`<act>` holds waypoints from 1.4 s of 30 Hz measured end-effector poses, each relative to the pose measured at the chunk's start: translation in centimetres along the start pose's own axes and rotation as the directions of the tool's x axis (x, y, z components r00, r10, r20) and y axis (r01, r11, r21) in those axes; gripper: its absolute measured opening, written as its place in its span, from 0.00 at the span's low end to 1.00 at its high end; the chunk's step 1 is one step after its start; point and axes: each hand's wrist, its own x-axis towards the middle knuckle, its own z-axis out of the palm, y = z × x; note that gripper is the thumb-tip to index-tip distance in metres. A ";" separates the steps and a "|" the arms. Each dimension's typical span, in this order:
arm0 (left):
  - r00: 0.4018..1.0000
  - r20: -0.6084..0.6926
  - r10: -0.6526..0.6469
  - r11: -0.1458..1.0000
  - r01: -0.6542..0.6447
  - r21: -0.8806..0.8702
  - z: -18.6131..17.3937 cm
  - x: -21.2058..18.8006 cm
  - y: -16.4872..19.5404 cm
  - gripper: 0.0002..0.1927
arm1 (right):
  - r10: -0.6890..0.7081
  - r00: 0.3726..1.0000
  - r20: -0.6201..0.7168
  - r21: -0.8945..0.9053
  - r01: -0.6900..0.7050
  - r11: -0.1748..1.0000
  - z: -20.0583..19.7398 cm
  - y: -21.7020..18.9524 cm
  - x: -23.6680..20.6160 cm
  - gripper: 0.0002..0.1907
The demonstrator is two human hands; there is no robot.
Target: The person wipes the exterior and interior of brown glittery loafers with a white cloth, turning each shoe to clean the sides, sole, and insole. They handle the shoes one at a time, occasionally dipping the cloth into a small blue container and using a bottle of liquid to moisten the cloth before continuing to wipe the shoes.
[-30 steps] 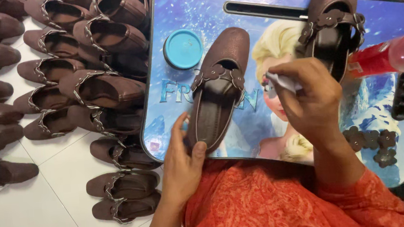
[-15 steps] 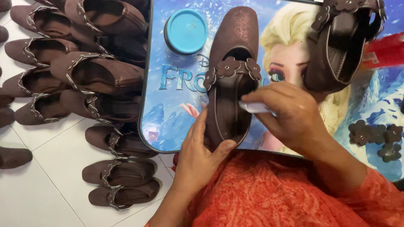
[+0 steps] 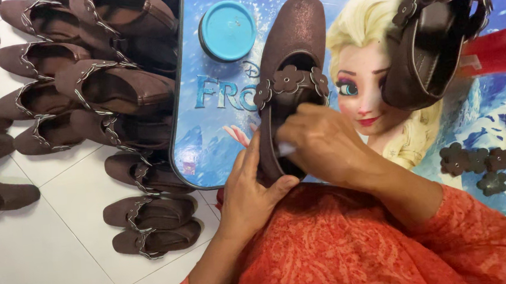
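While held, glittery brown flower-strapped shoe (image 3: 294,50)

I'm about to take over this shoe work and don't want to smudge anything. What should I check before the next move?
1. Shoe steadied: left hand grips its heel end. Ok.
2. Tool control: right hand is over the shoe's opening; only a pale tip shows. Cannot tell.
3. Flower trim on the strap sits free of both hands. Ok.
4. Blue round lid rests beside the shoe, apart from it. Ok.
5. Second shoe lies on the lap table, near the red bottle. Ok.
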 end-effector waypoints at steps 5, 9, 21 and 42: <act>1.000 -0.018 0.001 1.000 -0.001 0.024 0.2 -0.1 0.2 0.55 | 0.027 0.999 -0.017 -0.015 -0.028 1.000 0.2 0.0 0.1 0.11; 0.994 -0.059 0.091 0.996 -0.091 0.016 0.3 0.0 0.1 0.54 | -0.054 0.995 0.083 0.073 0.048 0.996 0.0 0.1 0.2 0.11; 0.998 -0.062 0.013 0.999 -0.010 0.039 0.5 0.0 -0.1 0.56 | 0.122 0.983 -0.138 0.028 -0.119 0.992 -0.9 -0.5 0.0 0.09; 0.995 -0.102 0.023 0.991 -0.036 -0.127 1.7 0.2 -2.1 0.57 | 0.281 0.414 -0.866 -0.009 -0.575 0.818 -15.2 8.2 -19.1 0.12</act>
